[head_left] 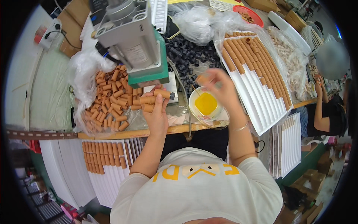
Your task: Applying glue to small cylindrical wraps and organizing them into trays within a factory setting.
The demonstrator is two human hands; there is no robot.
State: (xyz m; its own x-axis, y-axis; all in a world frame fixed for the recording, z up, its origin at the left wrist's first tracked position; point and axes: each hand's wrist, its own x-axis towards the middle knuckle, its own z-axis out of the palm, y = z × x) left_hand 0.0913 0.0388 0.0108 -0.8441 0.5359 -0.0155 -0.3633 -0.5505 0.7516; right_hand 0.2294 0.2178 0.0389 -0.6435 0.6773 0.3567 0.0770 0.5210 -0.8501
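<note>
My left hand (158, 115) is closed around several short brown tubes (148, 100) at the bench's front edge. One of them, a brown tube (162, 93), has a black fitting (172, 96) in its right end. Smeared by motion, my right hand (222, 89) pinches what looks like a short brown piece of tube (202, 78). Below and beside that hand stands a bowl (191, 108) of yellow liquid (206, 103) with a thin stick in it. A grey press with a green block (149, 78) stands just beyond my left hand.
Loose brown tubes (112, 93) are heaped left of the press, and black fittings (182, 52) lie behind the bowl. A white ridged tray (257, 108) at right carries rows of tubes. Another tray (108, 179) sits below the bench. A co-worker's arm (319, 100) shows far right.
</note>
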